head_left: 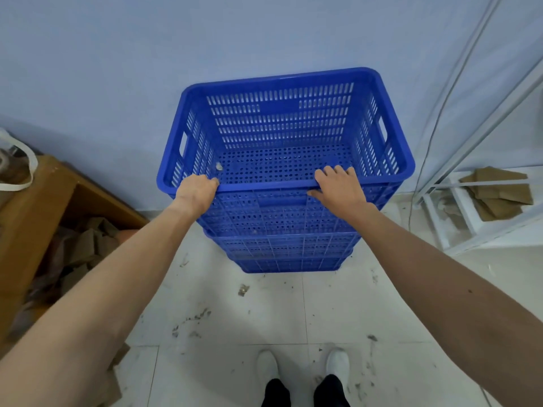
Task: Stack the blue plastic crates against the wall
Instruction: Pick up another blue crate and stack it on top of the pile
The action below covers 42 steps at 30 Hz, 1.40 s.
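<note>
A stack of blue perforated plastic crates stands against the pale wall [117, 69] in the middle of the view. The top crate [282, 118] is empty apart from a small scrap on its floor. At least two more crates [282, 251] sit nested beneath it on the tiled floor. My left hand [197, 190] is curled over the near rim at the crate's left corner. On the right part of the same near rim lies my right hand [338, 186], fingers hooked over the edge and thumb on the outer face.
An open cardboard box [44, 207] with scrap card and a white strap stands at the left. A white metal shelf frame [458, 207] with folded cardboard stands at the right, a cable hanging beside it. Debris litters the white floor tiles [223, 312]. My shoes [302, 365] are below.
</note>
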Each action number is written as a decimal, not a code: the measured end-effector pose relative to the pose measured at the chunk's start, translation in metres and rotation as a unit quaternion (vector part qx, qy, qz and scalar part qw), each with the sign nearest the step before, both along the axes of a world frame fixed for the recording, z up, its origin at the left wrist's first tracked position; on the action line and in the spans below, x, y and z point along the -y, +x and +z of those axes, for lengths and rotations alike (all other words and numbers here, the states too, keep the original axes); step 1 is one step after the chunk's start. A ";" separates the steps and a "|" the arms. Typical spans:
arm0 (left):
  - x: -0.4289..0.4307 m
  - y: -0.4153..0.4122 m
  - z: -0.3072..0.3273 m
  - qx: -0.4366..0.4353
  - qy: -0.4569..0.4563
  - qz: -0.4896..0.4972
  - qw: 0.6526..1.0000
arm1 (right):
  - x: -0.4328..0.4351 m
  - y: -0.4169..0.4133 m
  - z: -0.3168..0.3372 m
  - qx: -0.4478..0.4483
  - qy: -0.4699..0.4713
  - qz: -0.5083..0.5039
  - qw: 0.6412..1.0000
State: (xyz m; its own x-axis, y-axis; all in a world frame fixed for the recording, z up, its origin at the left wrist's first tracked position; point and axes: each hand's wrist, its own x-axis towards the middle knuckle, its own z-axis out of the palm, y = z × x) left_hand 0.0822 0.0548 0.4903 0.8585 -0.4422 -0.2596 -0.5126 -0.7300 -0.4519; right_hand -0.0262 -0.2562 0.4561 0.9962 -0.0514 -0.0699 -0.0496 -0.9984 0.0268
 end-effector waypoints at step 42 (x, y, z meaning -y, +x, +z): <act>-0.059 0.045 -0.034 -0.013 -0.357 0.217 0.908 | 0.132 0.010 -0.008 0.100 0.057 -0.183 0.976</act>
State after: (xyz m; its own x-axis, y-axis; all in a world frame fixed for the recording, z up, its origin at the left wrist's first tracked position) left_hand 0.1270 0.1134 0.4558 0.9898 -0.1279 -0.0625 -0.1109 -0.9679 0.2255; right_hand -0.0166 -0.3878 0.4484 0.9068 -0.4100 0.0981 -0.3966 -0.9086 -0.1311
